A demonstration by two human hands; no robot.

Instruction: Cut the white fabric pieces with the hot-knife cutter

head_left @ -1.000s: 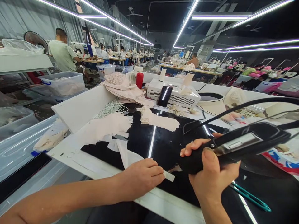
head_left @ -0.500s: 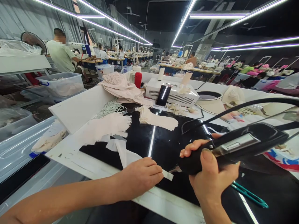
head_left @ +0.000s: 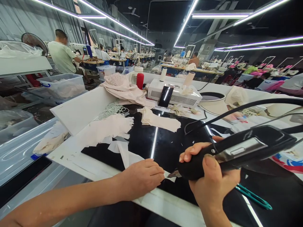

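Note:
My left hand [head_left: 142,178] lies at the front of a glossy black work surface [head_left: 170,142], its fingers closed on a white fabric strip [head_left: 124,154]. The strip's short end pokes out past my fingertips. In my right hand [head_left: 214,181] is a black corded hand tool [head_left: 241,149] with a silver lever along its body. Its pointed metal tip [head_left: 174,173] is at the strip's end, close to my left fingertips; whether it presses on the fabric I cannot tell. Pale fabric pieces [head_left: 111,127] lie in a pile behind my left hand.
A second fabric stack [head_left: 161,121] lies farther back. Behind it are a white vented box [head_left: 175,91], a phone [head_left: 165,97] and a red bottle [head_left: 140,81]. Teal thread snips [head_left: 254,197] lie right of my right hand. The tool's black cable [head_left: 236,110] arcs across the right.
The tool and my right hand have moved slightly left, bringing the metal tip onto or over the strip's end. My left hand stays nearly in place, its fingers still closed.

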